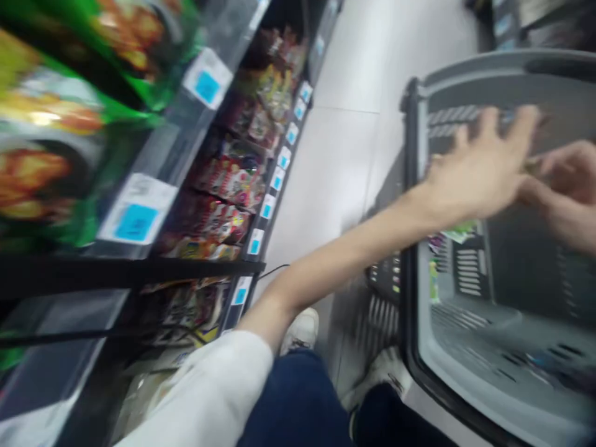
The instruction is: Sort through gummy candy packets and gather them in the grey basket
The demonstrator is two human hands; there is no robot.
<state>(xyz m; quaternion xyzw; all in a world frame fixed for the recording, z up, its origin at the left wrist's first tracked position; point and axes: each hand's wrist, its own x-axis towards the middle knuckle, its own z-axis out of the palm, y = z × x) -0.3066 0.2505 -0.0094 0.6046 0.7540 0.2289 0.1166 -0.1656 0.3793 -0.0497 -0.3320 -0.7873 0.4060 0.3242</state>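
Note:
My left hand (484, 164) reaches across the rim of a grey plastic shopping basket (421, 298), its fingers spread and pointing away from me. Close beside it, at the right edge of the head view, my right hand (565, 192) is closed in a pinch, and the fingertips are near or touching the left hand. A tiny greenish bit shows between the two hands, too blurred to name. Beneath the left wrist, a green and purple packet (459, 234) lies inside the basket. Motion blur softens both hands, and the left thumb is partly hidden.
Shelves of snack packets (223, 180) with price labels (137, 220) run along the left. Large green food bags (41, 155) stand close by at upper left. Pale floor (339, 143) lies between shelf and basket. My shoes (300, 329) are below.

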